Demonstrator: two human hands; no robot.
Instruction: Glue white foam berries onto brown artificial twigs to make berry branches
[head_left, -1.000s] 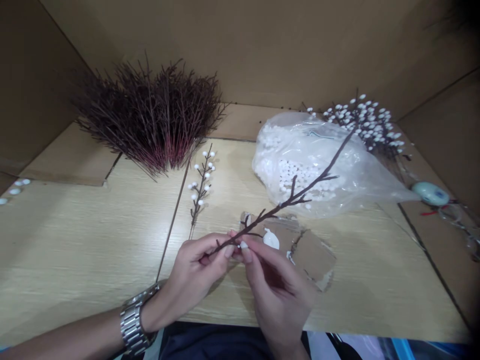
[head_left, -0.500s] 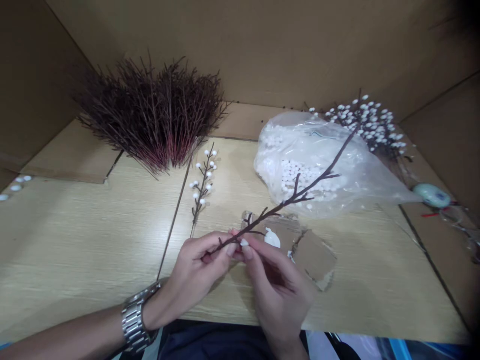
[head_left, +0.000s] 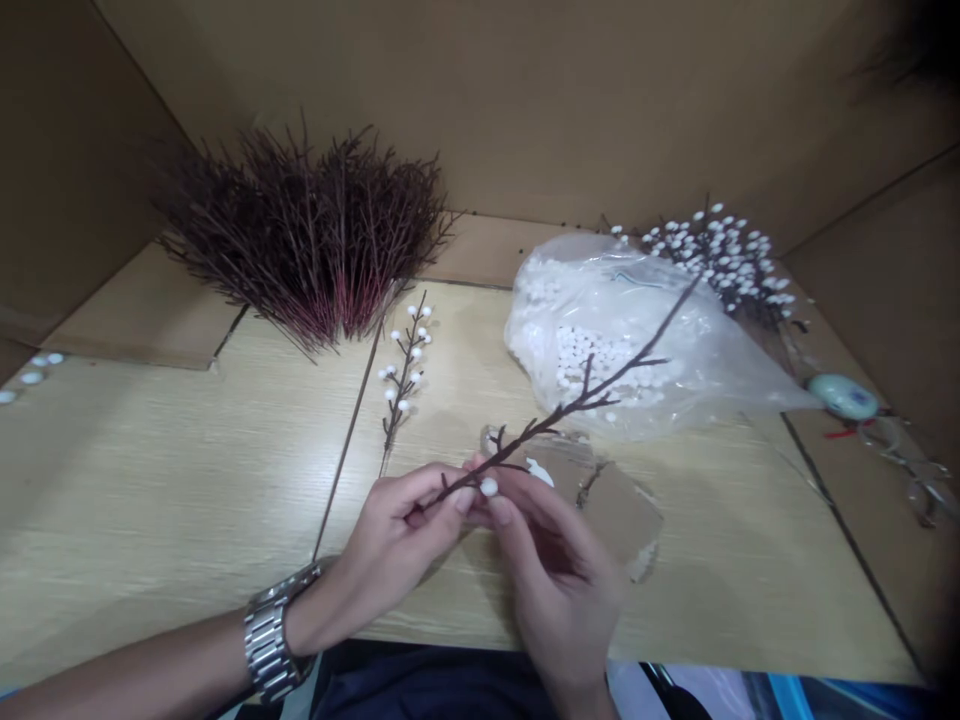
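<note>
My left hand [head_left: 412, 535], wearing a metal watch, pinches a bare brown twig [head_left: 564, 410] near its lower end. The twig slants up and to the right. One round white berry [head_left: 489, 487] sits at the tip of a low side shoot. Right beside that berry is my right hand [head_left: 562, 570], its thumb and index finger parted; whether a fingertip still touches it I cannot tell. Beneath the hands lies a torn piece of cardboard [head_left: 622, 510] with a white blob of what looks like glue [head_left: 540, 471], partly hidden by the twig and fingers.
A dense bundle of brown twigs [head_left: 307, 240] lies at the back left. Near it is a twig with white berries [head_left: 405, 375]. A clear bag of white berries [head_left: 600, 345] stands behind my hands, with berried twigs [head_left: 720, 255] beyond. Loose berries [head_left: 31, 378] lie far left.
My right thumb has drawn down off the white berry, which now shows whole and round on the side shoot. My left hand keeps its hold on the twig. The view has shifted slightly.
</note>
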